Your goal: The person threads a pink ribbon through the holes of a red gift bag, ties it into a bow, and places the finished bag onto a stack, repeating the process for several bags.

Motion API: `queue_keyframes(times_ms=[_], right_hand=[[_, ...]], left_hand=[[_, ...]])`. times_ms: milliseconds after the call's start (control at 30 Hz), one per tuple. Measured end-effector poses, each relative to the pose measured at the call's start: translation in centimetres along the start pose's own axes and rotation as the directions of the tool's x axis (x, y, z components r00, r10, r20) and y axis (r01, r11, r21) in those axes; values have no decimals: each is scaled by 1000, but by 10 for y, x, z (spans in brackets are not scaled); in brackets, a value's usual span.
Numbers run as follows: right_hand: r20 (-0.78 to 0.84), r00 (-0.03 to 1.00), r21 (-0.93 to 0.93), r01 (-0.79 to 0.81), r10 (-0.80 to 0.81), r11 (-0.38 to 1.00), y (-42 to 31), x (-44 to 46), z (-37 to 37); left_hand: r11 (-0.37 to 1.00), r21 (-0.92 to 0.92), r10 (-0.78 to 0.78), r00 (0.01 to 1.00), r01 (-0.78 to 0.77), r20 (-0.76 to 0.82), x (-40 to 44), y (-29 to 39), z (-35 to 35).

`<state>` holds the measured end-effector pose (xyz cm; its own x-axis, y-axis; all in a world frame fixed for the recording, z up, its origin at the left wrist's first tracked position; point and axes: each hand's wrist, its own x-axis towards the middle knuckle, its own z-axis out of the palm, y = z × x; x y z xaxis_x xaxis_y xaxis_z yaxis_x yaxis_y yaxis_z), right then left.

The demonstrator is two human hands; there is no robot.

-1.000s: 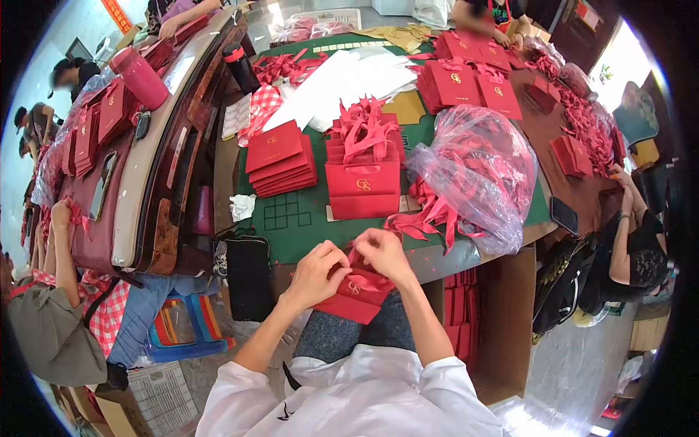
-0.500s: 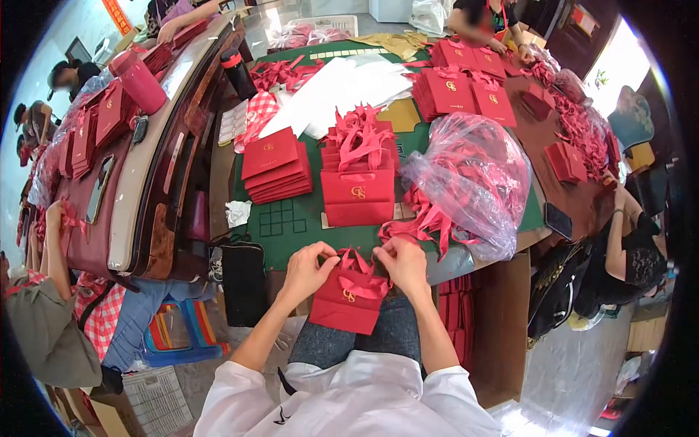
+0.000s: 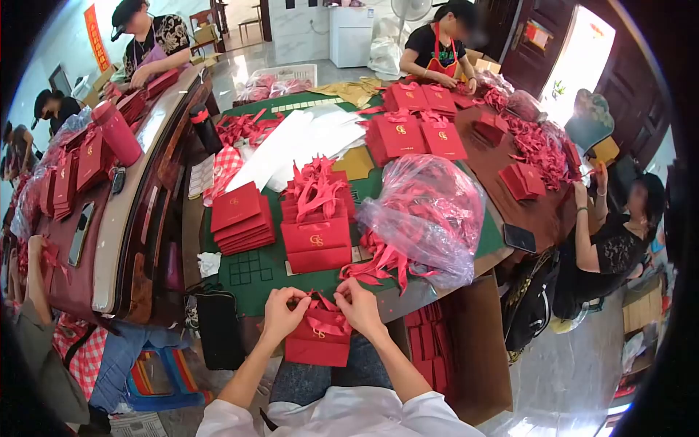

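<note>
A small red paper gift bag (image 3: 317,349) with a gold logo is held over my lap, just off the table's front edge. Loops of red ribbon (image 3: 325,325) hang over its front and stick up from its top. At the bag's upper left, my left hand (image 3: 284,313) is closed in a pinch. My right hand (image 3: 360,312) pinches at the ribbon by the upper right; the fingertips hide exactly what is gripped. Straight ahead stands a row of red gift bags with ribbon handles (image 3: 316,244). Flat red bags (image 3: 244,218) are stacked to its left.
A clear plastic sack (image 3: 429,218) of red ribbons lies right of the row. White sheets (image 3: 298,146), a black bottle (image 3: 204,130), a black pouch (image 3: 219,331) and a phone (image 3: 519,238) are around. Co-workers sit at both sides and behind the table.
The view has tilted up, so more of the room and the co-workers shows. My hands have come closer together above the bag, which hangs straighter.
</note>
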<state>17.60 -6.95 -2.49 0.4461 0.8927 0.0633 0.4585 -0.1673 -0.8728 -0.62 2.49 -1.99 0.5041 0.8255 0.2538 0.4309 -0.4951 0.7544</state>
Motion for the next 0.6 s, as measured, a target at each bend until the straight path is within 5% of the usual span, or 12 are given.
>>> queue_keyframes(times_ms=[33,100,200,367,600], right_hand=[[-12,1000,172,-25,28,985,-2,-1,0],[11,1000,242,-12,9,970,1,-2,2],[139,990,401,-48,-9,915,-1,-5,1],[205,979,559,-127,12,820,-2,-5,7],[243,969,513,-160,36,843,-14,1,6]], left_hand=[[1000,2,-2,1000,2,-1,0,-4,4],[949,-277,-135,988,149,69,-6,-18,12],[907,-382,-139,983,176,122,-6,-8,10],[942,-310,-96,988,129,122,-6,7,8],[985,-173,-3,996,18,86,-4,18,2]])
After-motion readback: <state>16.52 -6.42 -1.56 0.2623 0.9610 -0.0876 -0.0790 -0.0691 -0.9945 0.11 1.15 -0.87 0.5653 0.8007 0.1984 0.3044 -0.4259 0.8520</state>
